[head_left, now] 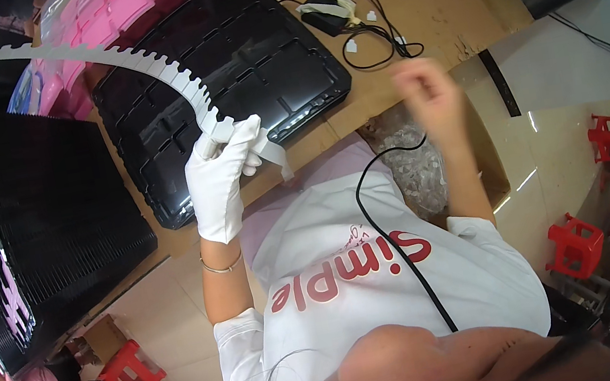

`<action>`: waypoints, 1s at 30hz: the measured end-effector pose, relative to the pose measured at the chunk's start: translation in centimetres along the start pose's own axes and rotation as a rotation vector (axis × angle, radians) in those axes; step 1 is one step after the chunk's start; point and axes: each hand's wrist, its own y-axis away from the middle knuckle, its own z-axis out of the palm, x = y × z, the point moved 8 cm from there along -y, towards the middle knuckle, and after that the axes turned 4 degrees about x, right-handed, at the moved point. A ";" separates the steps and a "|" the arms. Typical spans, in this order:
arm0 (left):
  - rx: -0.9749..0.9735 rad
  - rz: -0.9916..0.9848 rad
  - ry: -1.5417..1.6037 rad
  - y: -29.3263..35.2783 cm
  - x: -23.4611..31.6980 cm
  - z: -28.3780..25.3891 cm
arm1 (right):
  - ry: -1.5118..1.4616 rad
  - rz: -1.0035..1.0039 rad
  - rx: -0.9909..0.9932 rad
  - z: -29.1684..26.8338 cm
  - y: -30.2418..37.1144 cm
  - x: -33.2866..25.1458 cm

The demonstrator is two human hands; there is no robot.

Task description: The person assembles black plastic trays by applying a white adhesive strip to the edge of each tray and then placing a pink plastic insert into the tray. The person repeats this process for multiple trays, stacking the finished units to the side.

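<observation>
My left hand (pixel 220 181), in a white glove, is closed around a long white strip (pixel 161 67) of joined segments with notched edges, perhaps a strip of labels. From the fingers the strip curves up and away to the far left, and a short end hangs by the palm. Beneath it lies a black plastic tray (pixel 250 61) with moulded compartments, on a brown work table. To the right, my bare right hand (pixel 432 99) is raised past the table's near edge. Its fingers are smeared by motion, so whether they hold anything is unclear.
A tall stack of black trays (pixel 62 201) stands at left, pink trays (pixel 118 11) behind. Tangled black cables (pixel 368 40) and a black-and-white device (pixel 326 11) lie at the far right. An open box of crumpled clear plastic (pixel 417 171) sits below my right hand. Red stools (pixel 576 247) stand on the floor.
</observation>
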 end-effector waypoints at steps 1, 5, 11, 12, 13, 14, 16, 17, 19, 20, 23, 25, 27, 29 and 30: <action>-0.007 0.011 0.007 -0.1 0.1 0.6 | -0.206 -0.022 -0.230 4.7 0.4 -2.8; -0.128 -0.009 0.086 -0.9 0.6 2.3 | -0.850 0.393 -0.704 13.0 4.2 -5.0; -1.085 0.282 -0.110 -2.1 3.1 3.3 | -0.283 -0.453 -0.614 6.4 -1.3 -8.9; -1.092 0.093 -0.276 -1.8 4.3 5.9 | -0.116 -0.564 -0.596 6.3 -1.9 -8.4; -1.005 0.042 -0.345 -3.4 3.4 6.5 | 0.041 -0.679 -0.580 6.6 -2.5 -8.3; -0.926 -0.009 -0.414 -5.4 2.4 7.0 | 0.095 -0.686 -0.576 7.2 -3.2 -7.0; -0.835 -0.014 -0.471 -7.9 1.7 8.4 | 0.160 -0.663 -0.564 8.3 -4.0 -4.0; -0.866 -0.069 -0.351 -9.1 0.7 8.8 | 0.199 -0.649 -0.599 8.7 -3.9 -3.4; -0.881 -0.096 -0.390 -10.1 0.0 9.6 | 0.277 -0.606 -0.667 9.4 -3.7 -2.2; -0.886 -0.109 -0.409 -10.4 -0.3 9.9 | 0.285 -0.614 -0.678 9.5 -3.8 -2.1; -0.897 -0.170 -0.392 -10.6 -1.2 10.2 | 0.296 -0.621 -0.721 10.1 -3.5 -1.7; -0.891 -0.196 -0.387 -10.8 -1.5 10.3 | 0.309 -0.628 -0.751 10.6 -3.5 -1.9; -0.883 -0.211 -0.422 -10.8 -1.1 10.2 | 0.311 -0.684 -0.743 11.0 -3.6 -2.7; -0.882 -0.195 -0.398 -11.1 -1.5 10.1 | 0.313 -0.712 -0.726 11.4 -3.4 -3.1; -0.879 -0.185 -0.384 -11.1 -1.4 10.1 | 0.314 -0.717 -0.715 11.6 -3.3 -3.2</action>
